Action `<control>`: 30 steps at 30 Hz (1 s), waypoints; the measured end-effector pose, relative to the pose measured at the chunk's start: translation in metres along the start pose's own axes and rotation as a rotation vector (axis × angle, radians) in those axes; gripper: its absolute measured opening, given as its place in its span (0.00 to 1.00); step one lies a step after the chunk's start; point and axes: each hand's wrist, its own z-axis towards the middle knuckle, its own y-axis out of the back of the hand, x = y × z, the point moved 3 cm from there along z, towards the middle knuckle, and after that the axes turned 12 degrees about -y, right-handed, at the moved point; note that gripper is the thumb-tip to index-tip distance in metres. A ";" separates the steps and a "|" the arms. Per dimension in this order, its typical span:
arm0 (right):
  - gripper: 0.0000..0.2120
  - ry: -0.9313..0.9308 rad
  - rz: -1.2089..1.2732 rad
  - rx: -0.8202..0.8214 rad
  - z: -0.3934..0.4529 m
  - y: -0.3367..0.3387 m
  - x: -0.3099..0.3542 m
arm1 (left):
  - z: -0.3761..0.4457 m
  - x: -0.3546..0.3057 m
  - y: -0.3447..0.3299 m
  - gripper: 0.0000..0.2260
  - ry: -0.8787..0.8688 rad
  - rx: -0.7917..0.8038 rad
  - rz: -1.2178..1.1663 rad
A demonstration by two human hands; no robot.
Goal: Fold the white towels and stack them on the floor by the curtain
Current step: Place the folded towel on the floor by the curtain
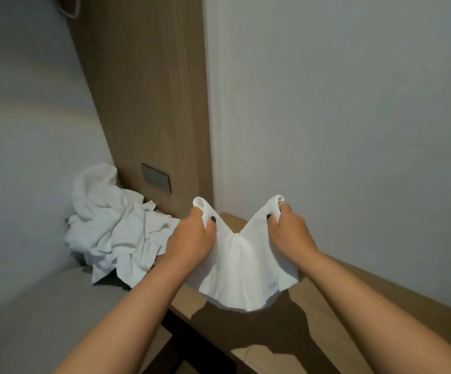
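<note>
Against the pale wall, above the wooden bench (313,344), your left hand (192,238) and right hand (291,230) each gripped a top corner of the white towel (241,268), which hung downward, sagging between them; more towels (116,225) lay heaped leftward.

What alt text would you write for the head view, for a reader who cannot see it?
Two bare hands, left hand and right hand, each grip an upper corner of a white towel held above a wooden ledge. A pile of crumpled white towels lies to the left, against a grey wall.
</note>
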 end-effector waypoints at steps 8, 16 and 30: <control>0.10 0.221 -0.069 0.155 -0.026 -0.055 0.067 | -0.035 0.039 0.035 0.11 0.088 -0.115 -0.057; 0.10 0.344 -0.146 0.241 -0.053 -0.140 0.140 | -0.058 0.126 0.091 0.10 0.182 -0.211 -0.075; 0.11 0.532 -0.208 0.389 -0.121 -0.288 0.281 | -0.116 0.289 0.200 0.10 0.354 -0.294 0.045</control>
